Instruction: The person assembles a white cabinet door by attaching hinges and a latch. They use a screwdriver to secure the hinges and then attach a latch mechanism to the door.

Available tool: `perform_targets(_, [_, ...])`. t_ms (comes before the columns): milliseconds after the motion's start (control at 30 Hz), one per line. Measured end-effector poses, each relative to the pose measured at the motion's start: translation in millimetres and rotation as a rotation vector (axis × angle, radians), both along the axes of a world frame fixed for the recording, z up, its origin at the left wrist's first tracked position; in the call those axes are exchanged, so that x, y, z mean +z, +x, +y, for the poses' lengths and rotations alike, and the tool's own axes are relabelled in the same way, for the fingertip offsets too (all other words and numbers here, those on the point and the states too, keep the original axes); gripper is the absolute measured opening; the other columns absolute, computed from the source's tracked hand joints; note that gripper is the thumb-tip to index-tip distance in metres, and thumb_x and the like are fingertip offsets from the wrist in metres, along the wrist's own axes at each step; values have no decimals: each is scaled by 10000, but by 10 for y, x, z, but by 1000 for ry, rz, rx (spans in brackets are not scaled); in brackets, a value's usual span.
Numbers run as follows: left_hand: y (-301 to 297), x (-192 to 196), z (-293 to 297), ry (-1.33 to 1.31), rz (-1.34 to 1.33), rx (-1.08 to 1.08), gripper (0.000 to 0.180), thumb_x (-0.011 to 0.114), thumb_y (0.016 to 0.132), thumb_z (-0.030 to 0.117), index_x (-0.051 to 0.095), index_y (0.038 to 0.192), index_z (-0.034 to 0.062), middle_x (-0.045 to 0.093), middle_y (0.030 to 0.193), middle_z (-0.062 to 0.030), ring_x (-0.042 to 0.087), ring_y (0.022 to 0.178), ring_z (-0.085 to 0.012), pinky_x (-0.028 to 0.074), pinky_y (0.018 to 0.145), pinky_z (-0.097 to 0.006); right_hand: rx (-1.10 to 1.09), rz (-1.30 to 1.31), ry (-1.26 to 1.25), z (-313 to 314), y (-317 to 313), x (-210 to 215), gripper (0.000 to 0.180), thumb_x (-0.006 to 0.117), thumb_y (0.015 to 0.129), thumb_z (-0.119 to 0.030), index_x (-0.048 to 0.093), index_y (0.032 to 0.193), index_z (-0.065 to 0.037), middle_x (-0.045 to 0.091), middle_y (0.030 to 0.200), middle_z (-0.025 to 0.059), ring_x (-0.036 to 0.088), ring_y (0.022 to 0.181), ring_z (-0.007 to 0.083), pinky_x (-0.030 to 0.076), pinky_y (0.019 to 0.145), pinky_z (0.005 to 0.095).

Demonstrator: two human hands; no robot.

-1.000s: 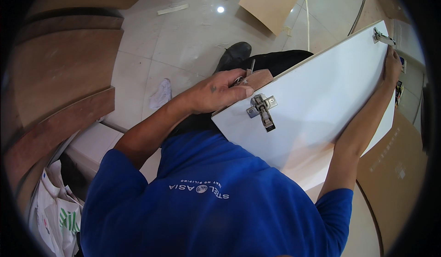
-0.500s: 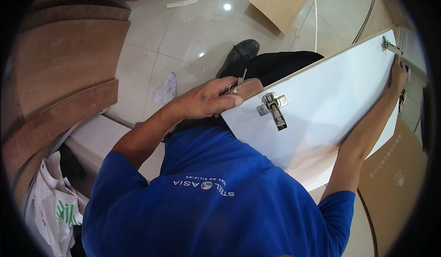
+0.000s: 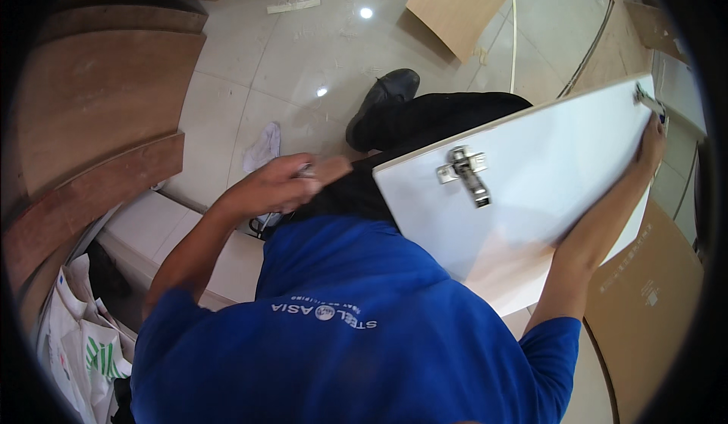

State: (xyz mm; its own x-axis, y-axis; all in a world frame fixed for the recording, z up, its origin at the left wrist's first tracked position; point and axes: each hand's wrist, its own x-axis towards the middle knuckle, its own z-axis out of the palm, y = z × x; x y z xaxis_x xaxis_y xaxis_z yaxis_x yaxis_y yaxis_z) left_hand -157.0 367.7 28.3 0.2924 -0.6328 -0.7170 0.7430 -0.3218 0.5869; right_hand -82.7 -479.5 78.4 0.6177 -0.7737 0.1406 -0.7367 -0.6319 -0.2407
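Across my lap lies a white cabinet door [image 3: 546,174], tilted, with a pale bare edge along its far side. Two metal concealed hinges are fixed to it: a nearer hinge [image 3: 466,175] by its left end and a second hinge [image 3: 649,101] by its right end. My left hand [image 3: 274,185], slightly blurred, is closed around a small wooden hand plane [image 3: 332,169], held off the door's left corner. My right hand [image 3: 652,145] grips the door's right end just below the second hinge, the forearm resting along the white face; its fingertips are partly hidden.
Brown plywood sheets [image 3: 106,83] stand at the left. Another plywood piece [image 3: 459,15] and a long thin strip [image 3: 514,45] lie on the tiled floor ahead, among scattered shavings. A white crumpled cloth [image 3: 263,148], a plastic bag [image 3: 83,341] and brown cardboard [image 3: 644,291] lie around me.
My left hand has drawn back to the left, taking the hand plane off the door's edge. The door's right end sits slightly lower; my right hand keeps its hold.
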Motion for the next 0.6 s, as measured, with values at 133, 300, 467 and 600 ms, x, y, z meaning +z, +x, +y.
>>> perform_targets(133, [4,-74,360,6,157,447,556,677,963,439,555,1279,-2,619,819,-70,535,573,-114,410,464,-242,-68,-39,66,22,-292,81,631,573,1024,-544,668,1372,-27,709,1319,180,661,1204,283,482,1036,393])
perform_targets(300, [290,-341,-224,-258,-40,487,639,645,968,457,504,1346,-39,670,1056,-170,663,861,-205,546,738,-322,60,-109,74,260,-376,149,585,542,1054,-485,650,1379,-10,711,1306,182,666,1180,289,473,1048,381])
perform_targets(467, [246,-95,-748,-567,-145,358,746,673,974,432,417,1479,-52,648,1269,-212,649,1160,-281,525,966,-396,69,-40,-31,389,-363,165,565,553,1049,-467,666,1353,-5,732,1262,163,674,1159,262,478,1035,373])
perform_targets(600, [257,-39,-760,-545,-197,303,865,733,935,457,355,1538,-35,606,1351,-257,615,1248,-331,524,981,-426,76,-174,-61,411,-408,135,502,612,1024,-424,691,1326,-30,724,1270,189,675,1170,282,484,1032,377])
